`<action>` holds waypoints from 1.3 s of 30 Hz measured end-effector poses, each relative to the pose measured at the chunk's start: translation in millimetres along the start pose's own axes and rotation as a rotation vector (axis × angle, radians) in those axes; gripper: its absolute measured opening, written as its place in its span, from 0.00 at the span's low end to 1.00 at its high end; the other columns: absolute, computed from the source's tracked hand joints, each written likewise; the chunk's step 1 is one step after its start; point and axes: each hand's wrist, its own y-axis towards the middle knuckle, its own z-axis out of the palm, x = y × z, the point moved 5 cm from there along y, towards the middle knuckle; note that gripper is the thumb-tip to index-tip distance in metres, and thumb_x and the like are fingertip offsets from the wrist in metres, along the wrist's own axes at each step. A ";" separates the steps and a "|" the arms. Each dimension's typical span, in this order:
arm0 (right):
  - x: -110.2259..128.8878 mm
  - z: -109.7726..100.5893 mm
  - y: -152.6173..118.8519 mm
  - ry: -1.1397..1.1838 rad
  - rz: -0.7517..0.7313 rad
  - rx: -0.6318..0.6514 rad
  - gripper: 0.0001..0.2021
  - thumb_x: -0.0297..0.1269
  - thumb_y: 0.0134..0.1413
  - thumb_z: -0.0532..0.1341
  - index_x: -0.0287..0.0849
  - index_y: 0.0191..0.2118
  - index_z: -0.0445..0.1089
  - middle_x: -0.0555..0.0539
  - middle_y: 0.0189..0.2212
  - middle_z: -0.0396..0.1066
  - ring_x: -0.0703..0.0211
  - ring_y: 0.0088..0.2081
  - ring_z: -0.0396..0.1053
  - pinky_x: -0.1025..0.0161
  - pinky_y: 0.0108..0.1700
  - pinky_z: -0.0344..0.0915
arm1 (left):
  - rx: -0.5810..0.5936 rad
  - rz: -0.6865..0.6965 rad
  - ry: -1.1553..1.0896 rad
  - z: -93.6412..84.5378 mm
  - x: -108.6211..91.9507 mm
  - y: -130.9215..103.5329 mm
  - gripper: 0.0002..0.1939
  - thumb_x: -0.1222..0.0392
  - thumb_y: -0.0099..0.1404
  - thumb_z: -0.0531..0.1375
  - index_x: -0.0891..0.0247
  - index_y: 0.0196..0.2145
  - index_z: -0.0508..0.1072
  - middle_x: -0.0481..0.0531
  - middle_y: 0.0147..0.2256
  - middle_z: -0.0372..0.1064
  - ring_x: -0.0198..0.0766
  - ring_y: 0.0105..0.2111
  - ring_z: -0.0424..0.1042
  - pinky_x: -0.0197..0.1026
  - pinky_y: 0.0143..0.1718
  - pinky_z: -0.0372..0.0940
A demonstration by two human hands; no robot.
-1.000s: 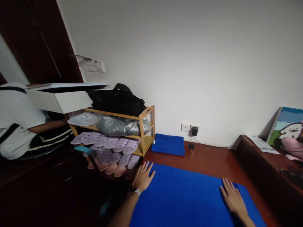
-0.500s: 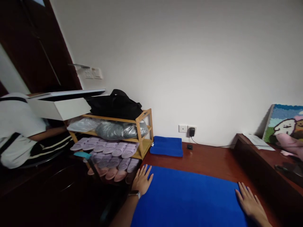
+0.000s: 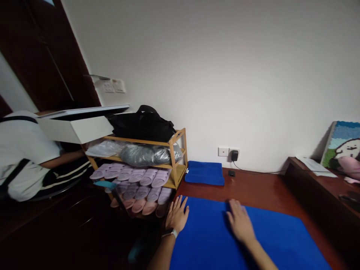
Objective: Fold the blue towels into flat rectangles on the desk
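A blue towel (image 3: pixel 205 232) lies spread out on the reddish-brown wooden desk (image 3: pixel 261 187). My left hand (image 3: pixel 177 215), with a watch (image 3: pixel 170 233) on its wrist, rests flat on the towel's far left corner, fingers spread. Over the towel's far edge, near its middle, is my right hand (image 3: pixel 240 221), somewhat blurred, its fingers stretched out and nothing held. Whether its palm touches the cloth I cannot tell. Behind the spread towel lies a folded blue towel (image 3: pixel 204 173) by the wall.
A wooden rack (image 3: pixel 173 165) on the left holds slippers (image 3: pixel 137 175), plastic-wrapped items and a black bag (image 3: pixel 143 125). A person in a white top (image 3: pixel 25 150) sits beyond it. A black plug (image 3: pixel 234 155) trails a cable. Papers (image 3: pixel 316 166) and a pink plush toy (image 3: pixel 350 165) are at right.
My right hand has moved left from the towel's far right corner to near the middle of its far edge. My left hand stays on its corner. The view has shifted slightly.
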 end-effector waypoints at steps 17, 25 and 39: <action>-187.9 -12.8 -24.7 -0.195 0.351 0.124 0.36 0.52 0.68 0.38 0.41 0.75 0.41 0.49 0.75 0.41 0.50 0.75 0.37 0.47 0.74 0.38 | -0.022 0.015 0.053 11.4 6.3 11.0 0.28 0.49 0.75 0.48 0.54 0.69 0.60 0.55 0.71 0.54 0.46 0.71 0.53 0.57 0.71 0.48; -290.6 -11.9 -40.2 -0.254 0.424 0.071 0.38 0.51 0.65 0.37 0.38 0.75 0.41 0.45 0.76 0.40 0.49 0.75 0.36 0.46 0.74 0.38 | 0.001 0.002 0.057 10.4 5.0 11.7 0.28 0.49 0.75 0.47 0.52 0.70 0.59 0.55 0.71 0.53 0.46 0.71 0.52 0.56 0.71 0.48; -312.0 -30.0 -66.9 -0.215 0.674 -0.065 0.41 0.52 0.63 0.33 0.32 0.73 0.51 0.40 0.74 0.47 0.44 0.74 0.45 0.43 0.72 0.44 | -0.016 -0.007 -0.006 3.2 0.6 5.0 0.28 0.49 0.75 0.48 0.54 0.69 0.61 0.55 0.71 0.53 0.47 0.72 0.51 0.57 0.71 0.46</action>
